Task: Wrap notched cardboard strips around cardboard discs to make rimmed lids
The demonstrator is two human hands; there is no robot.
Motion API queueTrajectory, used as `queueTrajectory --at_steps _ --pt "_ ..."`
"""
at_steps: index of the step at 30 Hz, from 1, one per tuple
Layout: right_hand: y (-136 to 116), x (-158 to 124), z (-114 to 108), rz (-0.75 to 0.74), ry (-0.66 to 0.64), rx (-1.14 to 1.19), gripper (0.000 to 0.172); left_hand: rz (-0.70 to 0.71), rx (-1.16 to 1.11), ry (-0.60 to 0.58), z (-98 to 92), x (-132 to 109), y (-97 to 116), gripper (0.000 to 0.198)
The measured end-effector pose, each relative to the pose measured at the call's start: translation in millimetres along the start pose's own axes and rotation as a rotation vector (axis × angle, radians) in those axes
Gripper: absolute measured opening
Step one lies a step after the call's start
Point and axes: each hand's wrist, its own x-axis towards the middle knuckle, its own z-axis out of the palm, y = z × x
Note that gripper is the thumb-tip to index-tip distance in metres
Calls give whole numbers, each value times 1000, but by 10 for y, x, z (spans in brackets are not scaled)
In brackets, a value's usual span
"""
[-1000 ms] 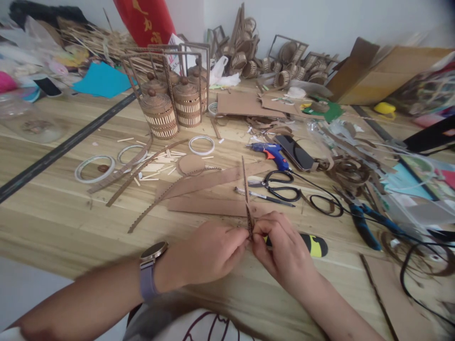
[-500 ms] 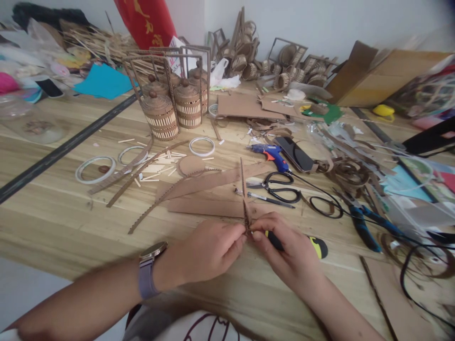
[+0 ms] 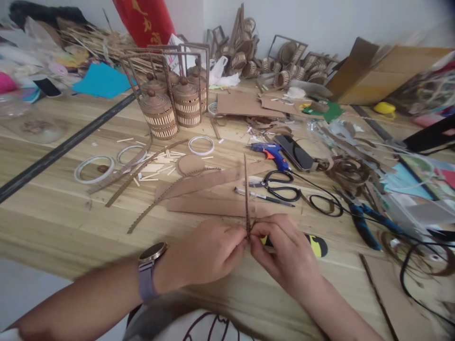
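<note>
A narrow brown cardboard strip (image 3: pixel 246 194) stands edge-on between my hands, its near end pinched by both. My left hand (image 3: pixel 213 248), with a watch on the wrist, closes thumb and fingers on that end. From the other side my right hand (image 3: pixel 284 246) pinches the same spot; the fingertips nearly meet and hide the tip. Under my right hand lies a black and yellow tool handle (image 3: pixel 317 245), partly covered. Flat cardboard pieces (image 3: pixel 206 207) rest just beyond my hands. Scissors (image 3: pixel 284 193) and a pen (image 3: pixel 270 198) lie to their right.
A blue glue gun (image 3: pixel 272 154) lies beside a phone (image 3: pixel 294 152). Pliers (image 3: pixel 364 222) and cords are at right. Small wooden sticks (image 3: pixel 156 166) and tape rolls (image 3: pixel 94 169) lie left. Lidded cardboard lantern-like pots (image 3: pixel 159 116) stand behind, near a cardboard box (image 3: pixel 387 73).
The strip's far end has swung slightly to the right and stands straighter. Both hands keep their pinch at its near end, with only a tiny shift.
</note>
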Motion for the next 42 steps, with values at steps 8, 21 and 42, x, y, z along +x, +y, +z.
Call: queueTrajectory --at_steps 8,21,42 --pt "15 29 -35 297 -129 285 15 15 -90 -13 -39 -8 8 23" --pt "145 -56 47 600 20 569 25 -17 -180 41 -98 -5 41 26" --pt "27 -3 16 138 87 309 17 -48 -82 65 -50 -2 10 43"
